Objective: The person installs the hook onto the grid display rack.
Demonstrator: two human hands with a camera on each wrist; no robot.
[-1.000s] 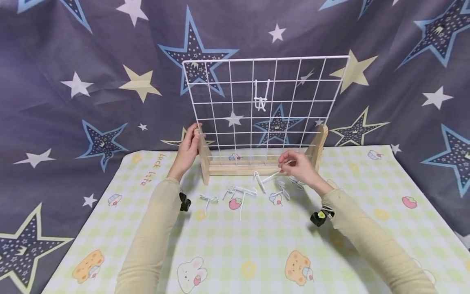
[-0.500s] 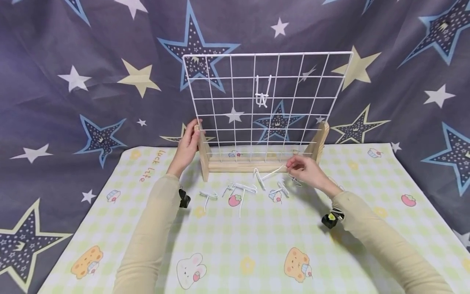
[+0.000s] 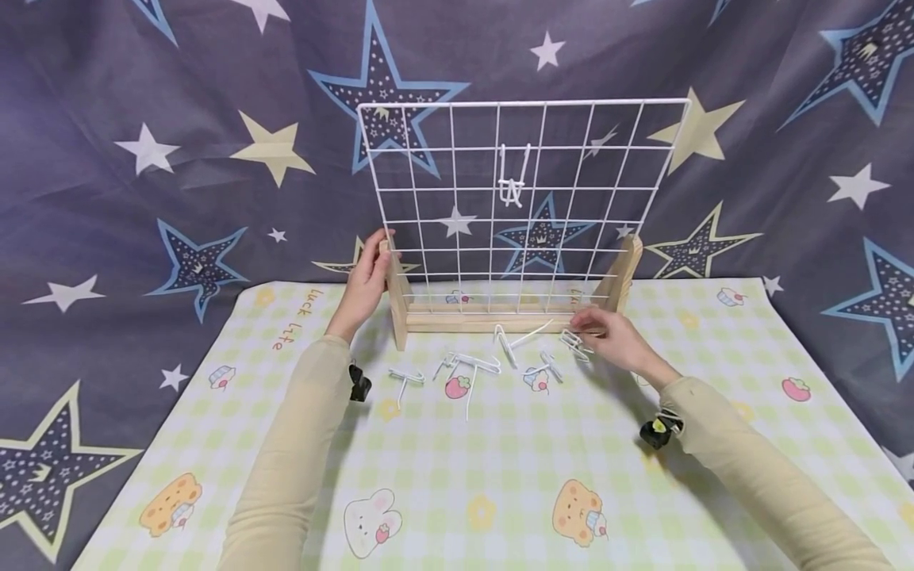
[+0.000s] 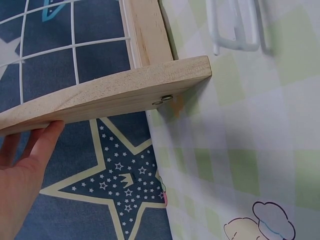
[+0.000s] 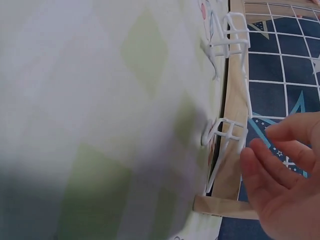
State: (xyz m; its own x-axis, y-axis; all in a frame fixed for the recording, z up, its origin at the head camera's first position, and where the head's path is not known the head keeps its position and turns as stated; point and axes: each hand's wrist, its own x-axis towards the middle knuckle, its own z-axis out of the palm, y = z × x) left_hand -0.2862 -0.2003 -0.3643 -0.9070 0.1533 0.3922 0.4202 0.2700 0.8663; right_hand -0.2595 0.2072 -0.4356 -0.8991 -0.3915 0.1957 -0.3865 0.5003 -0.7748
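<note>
A white wire grid panel [image 3: 524, 165] stands upright in a wooden stand [image 3: 485, 323]. My left hand [image 3: 366, 285] grips the stand's left side board [image 3: 396, 305]; in the left wrist view its fingertips [image 4: 52, 132] press against the board's outer face. My right hand [image 3: 612, 337] is beside the stand's right end, fingers bent loosely with a gap between thumb and fingers. Right at its fingertips lies a white wire hook [image 3: 574, 346], also seen in the right wrist view. Another hook [image 3: 508, 346], just left of that, has its long prong pointing up toward the stand.
One white hook [image 3: 511, 189] hangs on the grid's upper middle. More hooks lie on the checked tablecloth [image 3: 428, 468] before the stand: a hook [image 3: 548, 367], a pair around a longer hook [image 3: 471, 366], and a small hook [image 3: 406, 379]. A star-patterned curtain [image 3: 214, 95] hangs behind.
My right hand has moved right, away from the prong of the middle hook, to the rightmost hook. The left hand stays on the side board. The view has shifted slightly.
</note>
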